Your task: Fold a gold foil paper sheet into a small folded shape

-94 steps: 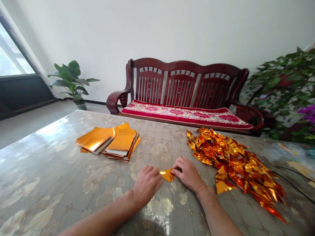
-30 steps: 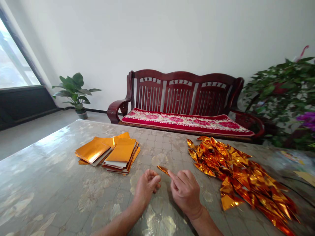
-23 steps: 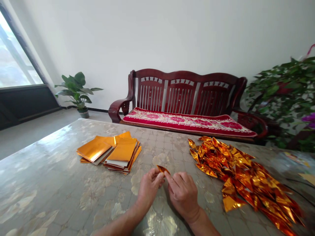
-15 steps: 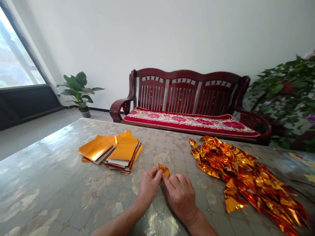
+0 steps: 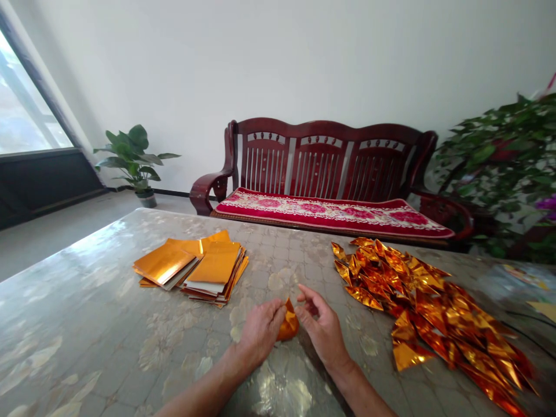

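Note:
A small folded piece of gold foil paper [image 5: 288, 326] sits between my two hands, just above the table [image 5: 87, 324]. My left hand [image 5: 259, 330] pinches its left side with closed fingers. My right hand [image 5: 322, 327] grips its right side, thumb and fingers curled around it. A stack of flat gold foil sheets [image 5: 193, 264] lies to the left, beyond my left hand. A heap of folded gold foil pieces [image 5: 428, 307] spreads to the right of my right hand.
The table has a glossy floral cover. Behind it stands a dark red wooden bench [image 5: 321, 174] with a red patterned cushion. A potted plant [image 5: 132, 159] is on the floor at left, leafy plants [image 5: 508, 162] at right. Papers [image 5: 521, 278] lie at the far right.
The foil piece was pressed flat on the table, then lifted and held as a thin strip. Now both hands have closed in and it looks puffed into a rounder shape.

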Available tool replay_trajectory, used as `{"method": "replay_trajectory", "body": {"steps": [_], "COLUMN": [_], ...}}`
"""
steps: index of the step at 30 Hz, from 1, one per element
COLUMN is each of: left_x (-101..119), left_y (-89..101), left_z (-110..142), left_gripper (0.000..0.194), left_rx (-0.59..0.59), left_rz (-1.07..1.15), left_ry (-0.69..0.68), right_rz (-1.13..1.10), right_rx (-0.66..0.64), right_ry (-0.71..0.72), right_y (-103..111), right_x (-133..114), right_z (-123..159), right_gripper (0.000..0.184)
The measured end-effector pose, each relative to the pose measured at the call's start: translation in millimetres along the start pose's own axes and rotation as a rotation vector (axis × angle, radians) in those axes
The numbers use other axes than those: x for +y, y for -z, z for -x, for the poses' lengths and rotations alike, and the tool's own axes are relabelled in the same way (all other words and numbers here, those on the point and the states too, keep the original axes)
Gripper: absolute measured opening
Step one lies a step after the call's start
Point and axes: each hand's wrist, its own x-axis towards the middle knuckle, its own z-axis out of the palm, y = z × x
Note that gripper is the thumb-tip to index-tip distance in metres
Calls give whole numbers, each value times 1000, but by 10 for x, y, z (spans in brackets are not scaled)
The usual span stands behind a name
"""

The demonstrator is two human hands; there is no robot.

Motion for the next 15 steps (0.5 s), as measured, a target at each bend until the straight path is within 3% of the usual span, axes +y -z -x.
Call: {"method": "replay_trajectory", "body": {"steps": [3,8,15], "left_x": [30,63,59], "left_y": [-17,-21,-46], "left_z": [23,58,67], "left_gripper": [34,35,34], "left_rx": [-39,-78,-10], "left_rz": [-80,-239,-270], "left_ry": [-48,-92,-78], "right_rz": [-123,-109,-140], "right_rx": [-37,-46,-50], "right_ry": [-124,-149,-207], "right_y": [-22,-31,-59], "right_x": [14,25,45], "right_z": [-27,-38,-34], "right_gripper": [45,29,31]}}
